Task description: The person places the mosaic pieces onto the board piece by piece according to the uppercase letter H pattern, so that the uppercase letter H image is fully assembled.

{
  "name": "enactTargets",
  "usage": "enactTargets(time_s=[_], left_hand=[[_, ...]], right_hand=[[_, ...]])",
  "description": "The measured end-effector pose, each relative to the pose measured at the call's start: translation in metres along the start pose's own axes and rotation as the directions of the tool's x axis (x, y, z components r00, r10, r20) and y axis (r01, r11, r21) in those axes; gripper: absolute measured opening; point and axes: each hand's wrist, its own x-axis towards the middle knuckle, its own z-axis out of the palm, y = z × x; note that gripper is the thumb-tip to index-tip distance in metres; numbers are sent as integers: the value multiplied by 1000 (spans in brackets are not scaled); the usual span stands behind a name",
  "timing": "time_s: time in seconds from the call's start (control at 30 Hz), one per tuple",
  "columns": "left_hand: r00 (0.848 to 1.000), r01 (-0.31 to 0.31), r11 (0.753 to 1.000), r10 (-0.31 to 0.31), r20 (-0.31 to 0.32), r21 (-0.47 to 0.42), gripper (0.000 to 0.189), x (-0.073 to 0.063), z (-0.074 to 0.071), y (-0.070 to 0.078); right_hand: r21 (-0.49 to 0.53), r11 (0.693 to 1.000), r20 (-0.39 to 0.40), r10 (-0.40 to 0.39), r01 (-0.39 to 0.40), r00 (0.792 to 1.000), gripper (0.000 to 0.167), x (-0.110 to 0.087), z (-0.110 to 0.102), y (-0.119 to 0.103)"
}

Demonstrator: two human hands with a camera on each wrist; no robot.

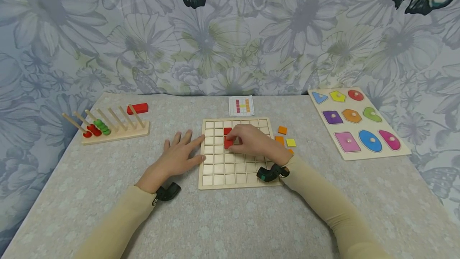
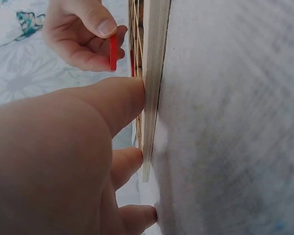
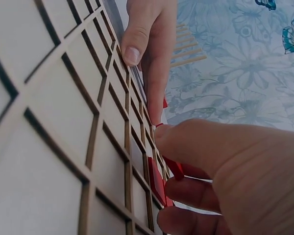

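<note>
A wooden grid board [image 1: 215,179] lies flat in the middle of the table. My right hand [image 1: 253,141] is over its upper half, pinching a thin red square tile [image 2: 113,51] between thumb and fingers. That tile stands on edge in the left wrist view, just off the grid. Red tiles [image 3: 156,181] sit in the board's cells close under the right fingertips; one red tile [image 1: 227,130] shows beyond the hand. My left hand [image 1: 177,157] is spread at the board's left side, its thumb and a finger touching the frame.
Orange [image 1: 282,130] and yellow [image 1: 291,143] tiles lie right of the board, partly behind the right wrist. A pattern card [image 1: 241,106] lies behind it. Far left stand a pegged bead rack [image 1: 118,133] and a red block [image 1: 138,108]; far right lies a shape puzzle [image 1: 345,127].
</note>
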Motion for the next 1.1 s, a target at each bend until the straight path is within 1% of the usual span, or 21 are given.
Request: enactTargets(time_s=[0.6,0.9,1.1], left_hand=[[1000,-7,1000,7,-12,14,66,0,-1,1],[1000,-11,1000,11,-8,8,67,1,0,0],[1000,-2,1000,2,2,-2,68,1,0,0]], right_hand=[[-20,1000,-5,-7,7,1000,18,1,4,1],[-31,1000,-13,0,0,1000,17,0,6,-2],[-52,998,-8,17,-17,1000,16,-1,7,-4]])
